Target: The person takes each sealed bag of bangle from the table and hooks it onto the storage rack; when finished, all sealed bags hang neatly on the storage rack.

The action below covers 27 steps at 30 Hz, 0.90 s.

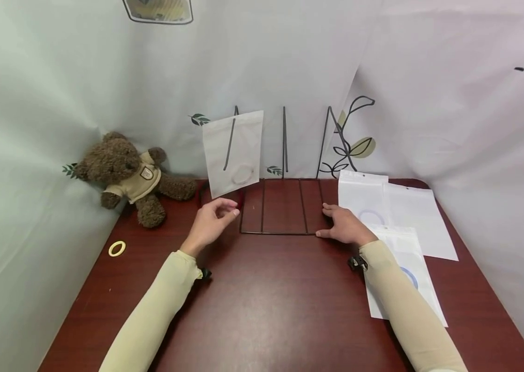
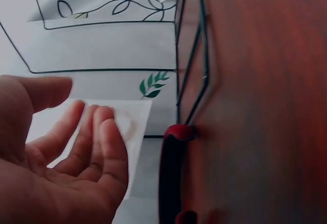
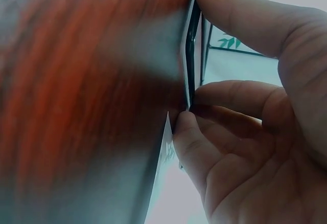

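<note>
A black wire rack (image 1: 285, 233) stands on the table, its upright prongs rising at the back. From its left prong hangs a white translucent zip bag (image 1: 229, 139) with a pale ring showing through. My left hand (image 1: 213, 222) is just below and in front of this bag, fingers loosely bent, thumb apart, holding nothing. In the left wrist view, the fingers overlap the bag. My right hand (image 1: 344, 226) touches the rack's front right corner, thumb on the corner wire and fingertips at the side wire (image 3: 190, 70).
More white zip bags (image 1: 429, 222) lie at the right, one with a blue ring (image 1: 410, 276). A brown teddy bear (image 1: 124, 173) sits back left, with a yellow ring (image 1: 117, 248) before it. A black-and-red handle (image 2: 172, 178) lies by the rack. Printed fabric (image 1: 290, 62) hangs behind.
</note>
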### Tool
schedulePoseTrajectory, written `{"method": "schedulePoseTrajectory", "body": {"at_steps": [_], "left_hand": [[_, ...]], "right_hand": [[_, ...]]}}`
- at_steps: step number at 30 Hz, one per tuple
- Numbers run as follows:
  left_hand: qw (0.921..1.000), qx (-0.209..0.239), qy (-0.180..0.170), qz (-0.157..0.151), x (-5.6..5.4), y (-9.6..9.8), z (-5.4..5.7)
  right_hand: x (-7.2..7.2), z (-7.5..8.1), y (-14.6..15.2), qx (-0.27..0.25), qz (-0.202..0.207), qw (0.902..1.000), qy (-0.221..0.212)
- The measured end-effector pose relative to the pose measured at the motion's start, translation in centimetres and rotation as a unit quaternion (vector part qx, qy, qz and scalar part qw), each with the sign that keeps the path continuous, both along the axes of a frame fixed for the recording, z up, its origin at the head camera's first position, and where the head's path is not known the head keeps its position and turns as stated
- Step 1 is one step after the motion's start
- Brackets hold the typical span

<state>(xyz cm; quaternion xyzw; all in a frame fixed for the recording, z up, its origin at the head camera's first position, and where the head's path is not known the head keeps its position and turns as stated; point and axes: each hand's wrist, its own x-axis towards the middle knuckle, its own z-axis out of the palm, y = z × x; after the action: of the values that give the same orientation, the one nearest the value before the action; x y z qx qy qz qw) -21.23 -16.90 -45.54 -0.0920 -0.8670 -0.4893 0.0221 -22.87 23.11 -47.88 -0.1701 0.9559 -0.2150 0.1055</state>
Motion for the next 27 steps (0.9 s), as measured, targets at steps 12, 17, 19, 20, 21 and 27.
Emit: {"method": "schedulePoseTrajectory", "body": {"at_steps": [12, 17, 19, 20, 21, 27], "left_hand": [[0.9883, -0.074, -0.125, -0.047, 0.3, 0.8, -2.6], [0.9864, -0.085, -0.131, -0.052, 0.3, 1.2, -3.0], [0.9857, -0.085, -0.135, -0.054, 0.2, 1.4, -3.1], [0.9853, -0.086, -0.137, -0.055, 0.2, 1.5, -3.1], [0.9850, -0.088, -0.138, -0.056, 0.2, 1.6, -3.1], [0.9855, -0.104, -0.128, -0.039, 0.1, 1.6, -3.1]], "right_hand": [[-0.1, -0.1, 0.0, 0.004, 0.001, 1.0000, -0.001], [0.1, -0.2, 0.2, 0.002, 0.002, 1.0000, 0.001], [0.2, -0.2, 0.3, 0.002, 0.002, 1.0000, 0.004], [0.2, -0.2, 0.4, 0.004, 0.002, 1.0000, 0.006], [0.3, -0.2, 0.5, 0.004, 0.001, 1.0000, 0.006], [0.1, -0.2, 0.3, 0.003, 0.009, 0.9999, 0.008]]}}
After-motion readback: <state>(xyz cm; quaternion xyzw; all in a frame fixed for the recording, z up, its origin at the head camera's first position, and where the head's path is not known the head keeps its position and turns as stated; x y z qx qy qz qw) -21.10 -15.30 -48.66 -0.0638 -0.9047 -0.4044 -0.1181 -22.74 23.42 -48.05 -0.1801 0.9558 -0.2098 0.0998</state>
